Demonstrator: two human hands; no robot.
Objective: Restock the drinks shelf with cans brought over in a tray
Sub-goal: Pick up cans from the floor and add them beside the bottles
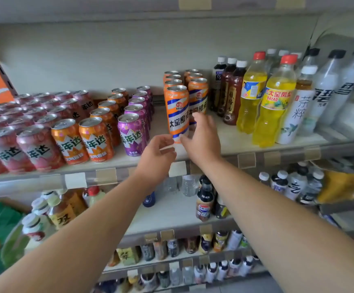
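Note:
Two rows of tall orange-and-white cans stand on the top drinks shelf (231,144). The front tall can (177,111) of the left row is near the shelf's front edge. My left hand (158,154) is at the can's lower left, fingers loosely curled, fingertips touching its base. My right hand (202,137) is at its lower right with relaxed, spread fingers. Its fingertips reach between this can and the neighbouring tall can (198,96), and the thumb lies near the base. Neither hand wraps the can. No tray is in view.
Left of the tall cans stand short purple cans (132,134), orange cans (95,139) and several rows of red cans (38,146). Yellow soda bottles (274,106) and dark tea bottles (232,96) stand to the right. Lower shelves hold more bottles.

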